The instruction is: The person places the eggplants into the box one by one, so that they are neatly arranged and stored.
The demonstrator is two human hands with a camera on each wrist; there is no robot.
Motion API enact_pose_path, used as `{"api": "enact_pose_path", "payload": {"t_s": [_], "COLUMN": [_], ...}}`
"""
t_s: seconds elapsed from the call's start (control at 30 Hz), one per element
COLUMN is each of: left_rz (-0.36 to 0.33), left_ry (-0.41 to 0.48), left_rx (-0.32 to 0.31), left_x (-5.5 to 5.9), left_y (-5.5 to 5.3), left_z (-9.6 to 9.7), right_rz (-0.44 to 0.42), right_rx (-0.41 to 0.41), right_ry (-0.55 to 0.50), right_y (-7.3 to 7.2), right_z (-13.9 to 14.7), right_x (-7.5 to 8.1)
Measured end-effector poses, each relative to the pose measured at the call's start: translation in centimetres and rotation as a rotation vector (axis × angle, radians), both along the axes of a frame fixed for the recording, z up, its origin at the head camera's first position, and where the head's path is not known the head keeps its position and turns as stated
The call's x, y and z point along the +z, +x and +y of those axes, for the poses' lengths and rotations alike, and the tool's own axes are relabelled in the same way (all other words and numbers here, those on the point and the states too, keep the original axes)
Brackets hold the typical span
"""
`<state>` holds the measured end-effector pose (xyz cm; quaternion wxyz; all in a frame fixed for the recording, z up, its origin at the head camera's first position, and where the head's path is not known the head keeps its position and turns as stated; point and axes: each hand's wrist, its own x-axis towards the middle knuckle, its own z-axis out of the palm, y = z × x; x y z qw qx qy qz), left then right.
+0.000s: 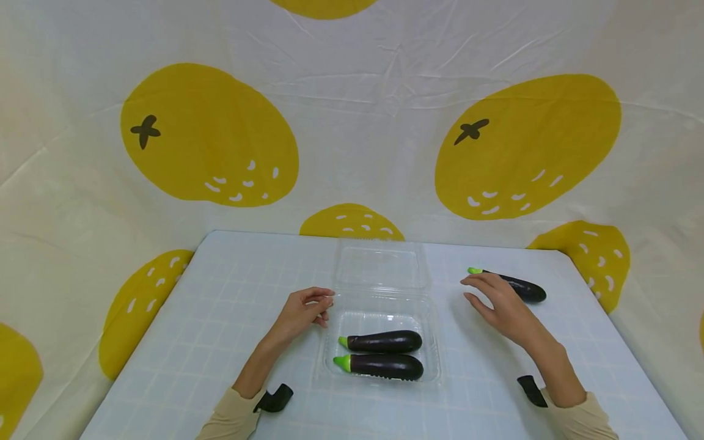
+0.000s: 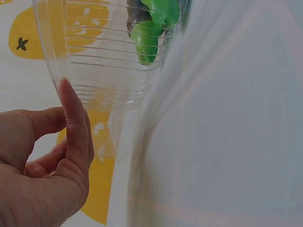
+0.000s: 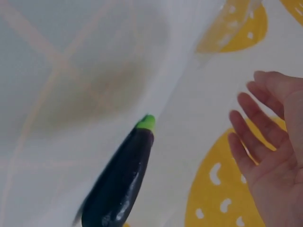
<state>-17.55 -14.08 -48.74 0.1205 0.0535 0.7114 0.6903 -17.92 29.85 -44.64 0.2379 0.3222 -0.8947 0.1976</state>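
Note:
Two dark eggplants with green stem ends, an upper one (image 1: pixel 385 341) and a lower one (image 1: pixel 387 366), lie side by side in a clear plastic clamshell box (image 1: pixel 434 318). The box's lid (image 1: pixel 379 266) is folded back, away from me. At the box's left edge is my left hand (image 1: pixel 308 310); in the left wrist view one straight finger (image 2: pixel 75 120) reaches right to the rim. A third eggplant (image 1: pixel 527 289) lies on the table right of the box. My right hand (image 1: pixel 503 308) overlaps part of it in the head view, fingers relaxed and holding nothing.
A pale checked cloth (image 1: pixel 192 342) covers the table. Behind the table hangs a white curtain (image 1: pixel 363 134) printed with large yellow fruit. Black straps show at the left wrist (image 1: pixel 277 398) and the right wrist (image 1: pixel 531 391).

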Motion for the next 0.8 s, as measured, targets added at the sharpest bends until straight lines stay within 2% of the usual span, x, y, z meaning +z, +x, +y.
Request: {"api": "enact_pose_path", "payload": {"t_s": [0.47, 0.8], "left_rz": [-0.011, 0.001], "left_ry": [-0.016, -0.014], "left_rx": [0.017, 0.013], "left_x": [-0.1, -0.1], "left_y": [-0.1, 0.0], "left_z": [-0.1, -0.1], "right_rz": [-0.025, -0.008], "right_rx": [-0.098, -0.106], "right_ry": [-0.058, -0.117], "right_y": [-0.8, -1.2], "right_z": [2.3, 4.5], "right_x": [-1.1, -2.1]}}
